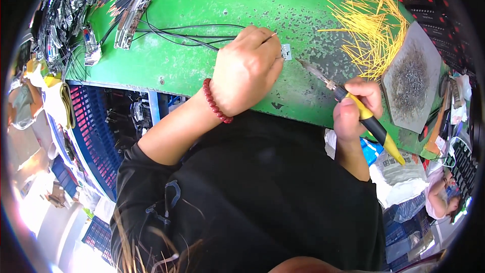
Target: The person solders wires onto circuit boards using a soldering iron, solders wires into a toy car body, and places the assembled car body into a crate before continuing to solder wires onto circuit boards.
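Observation:
My left hand (pixel 246 68), with a red bead bracelet on the wrist, is closed near the table's front edge. Its fingers pinch thin black wires (pixel 194 42) that trail off to the left. A small whitish circuit board (pixel 286 52) pokes out at the fingertips; the hand hides part of it and how the wires meet it. In my right hand (pixel 355 106) is a yellow and black soldering iron (pixel 375 126), gripped like a pen. Its tip points up and left, just right of the board and apart from it.
Yellow wires (pixel 365 30) lie loose at the far right of the green table (pixel 187 73), beside a grey, scorched plate (pixel 411 78). Bundled black wires with metallic parts (pixel 68 15) heap at the far left. A silvery piece (pixel 132 21) lies nearer. Below stands a blue crate (pixel 88 131).

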### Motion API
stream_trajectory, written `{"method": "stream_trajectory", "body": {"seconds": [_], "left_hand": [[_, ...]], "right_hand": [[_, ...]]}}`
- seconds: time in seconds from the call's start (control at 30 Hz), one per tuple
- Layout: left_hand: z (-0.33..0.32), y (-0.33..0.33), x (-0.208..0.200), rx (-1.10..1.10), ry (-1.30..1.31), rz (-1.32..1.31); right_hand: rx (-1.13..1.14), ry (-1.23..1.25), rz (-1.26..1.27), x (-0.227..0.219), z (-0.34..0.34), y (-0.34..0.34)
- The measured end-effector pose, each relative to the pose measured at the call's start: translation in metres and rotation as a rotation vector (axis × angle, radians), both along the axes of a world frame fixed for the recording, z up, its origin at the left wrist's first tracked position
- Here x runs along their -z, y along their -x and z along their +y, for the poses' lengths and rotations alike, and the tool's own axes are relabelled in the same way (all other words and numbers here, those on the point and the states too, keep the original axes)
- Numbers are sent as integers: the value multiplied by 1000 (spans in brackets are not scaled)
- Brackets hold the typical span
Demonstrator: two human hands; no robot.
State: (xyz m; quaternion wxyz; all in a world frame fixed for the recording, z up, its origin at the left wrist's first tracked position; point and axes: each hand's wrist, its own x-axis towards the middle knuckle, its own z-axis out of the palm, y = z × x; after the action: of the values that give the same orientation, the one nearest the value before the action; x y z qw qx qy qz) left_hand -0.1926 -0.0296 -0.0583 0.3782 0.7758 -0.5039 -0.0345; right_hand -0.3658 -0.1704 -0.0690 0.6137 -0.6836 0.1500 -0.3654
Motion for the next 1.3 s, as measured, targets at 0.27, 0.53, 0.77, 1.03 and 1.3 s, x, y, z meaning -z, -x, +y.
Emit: {"method": "stream_trajectory", "body": {"seconds": [0.27,0.53,0.77,1.03,1.3], "left_hand": [[-2,0,1,-10,14,21],[-2,2,-1,-10,20,5],[-2,1,1,-3,17,-2],[-3,2,0,-16,8,-35],[-3,2,-2,-6,-1,-45]], "right_hand": [[2,-15,52,4,2,-5],[-38,45,52,2,2,-9],[42,92,-57,13,-2,-2],[-34,12,50,3,0,-6],[-40,88,75,4,-2,-9]]}}
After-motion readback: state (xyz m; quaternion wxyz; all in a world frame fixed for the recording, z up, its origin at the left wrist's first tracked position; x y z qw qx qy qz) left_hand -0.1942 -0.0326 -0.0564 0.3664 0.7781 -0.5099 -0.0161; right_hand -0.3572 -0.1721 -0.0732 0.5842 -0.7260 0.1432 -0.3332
